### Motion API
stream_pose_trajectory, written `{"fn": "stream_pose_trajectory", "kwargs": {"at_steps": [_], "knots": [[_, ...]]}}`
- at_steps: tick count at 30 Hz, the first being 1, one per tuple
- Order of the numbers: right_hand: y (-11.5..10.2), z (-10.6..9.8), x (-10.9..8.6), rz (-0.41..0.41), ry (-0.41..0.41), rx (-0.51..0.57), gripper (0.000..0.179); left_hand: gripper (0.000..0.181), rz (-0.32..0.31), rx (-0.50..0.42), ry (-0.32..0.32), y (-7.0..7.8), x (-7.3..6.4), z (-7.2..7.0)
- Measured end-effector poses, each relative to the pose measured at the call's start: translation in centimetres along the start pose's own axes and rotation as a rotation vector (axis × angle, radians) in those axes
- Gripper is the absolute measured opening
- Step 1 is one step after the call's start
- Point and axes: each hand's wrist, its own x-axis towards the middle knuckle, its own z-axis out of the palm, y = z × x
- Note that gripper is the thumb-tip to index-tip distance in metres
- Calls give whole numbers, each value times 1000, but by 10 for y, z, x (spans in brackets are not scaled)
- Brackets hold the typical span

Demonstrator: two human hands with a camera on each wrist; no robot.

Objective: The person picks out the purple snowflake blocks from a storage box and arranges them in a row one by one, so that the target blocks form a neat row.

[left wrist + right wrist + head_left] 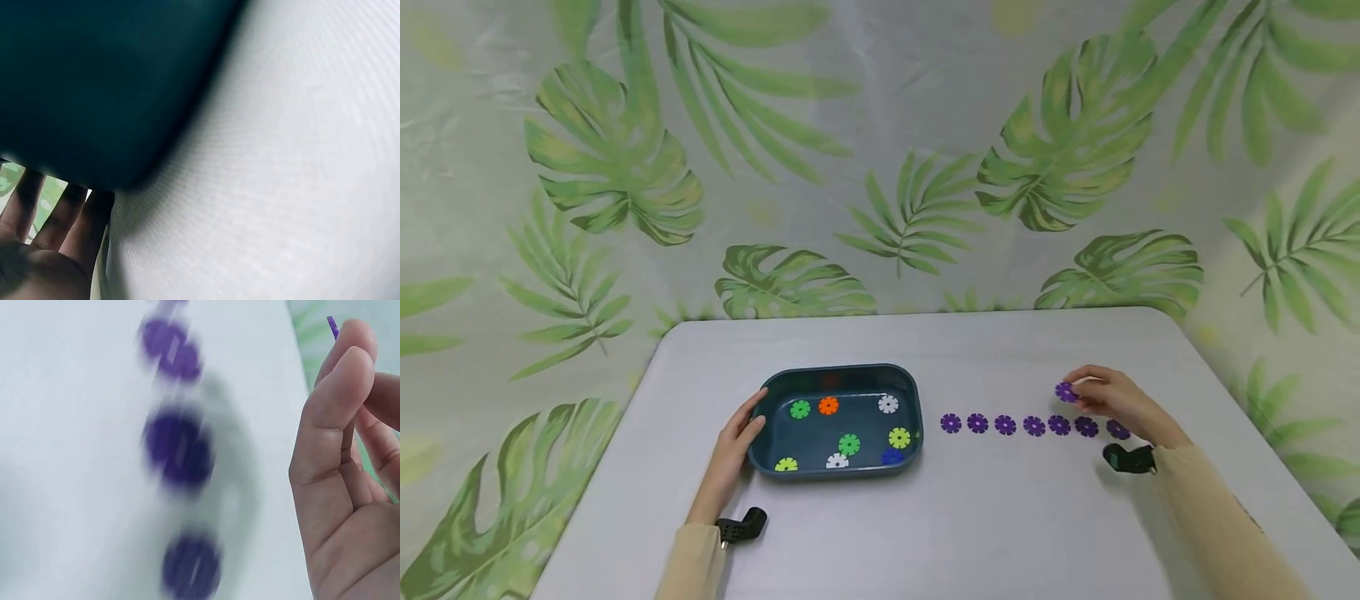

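Observation:
A dark teal tray [835,475] with rounded corners holds several loose notched plastic discs: green, orange, white, yellow-green and blue. My left hand [733,442] grips its left side, fingers and thumb at the rim; in the left wrist view the fingers [62,228] run along the outside, their tips hidden behind the tray. Raised at the right, my right hand [1108,398] pinches a purple notched disc [1064,392] between thumb and fingertips; only a thin purple edge shows in the right wrist view. Just below it, a row of purple discs [1005,425] lies on the table.
The white table [925,542] has its back edge against a leaf-patterned cloth [917,150]. The purple row stretches rightward from beside the tray to under my right wrist. A black wrist camera [1129,458] hangs near the row's right end.

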Motion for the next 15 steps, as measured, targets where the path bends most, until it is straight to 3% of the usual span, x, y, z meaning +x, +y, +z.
{"fn": "stream_pose_trajectory", "kwargs": {"at_steps": [7, 10, 15], "knots": [[46, -51, -49, 49, 120, 49, 21, 47, -6, 11, 13, 2, -3, -4], [56, -58, -58, 48, 144, 37, 22, 48, -2, 6, 17, 4, -3, -4], [66, -60, -62, 57, 182, -97, 31, 48, -2, -9, 12, 6, -4, -3]]}}
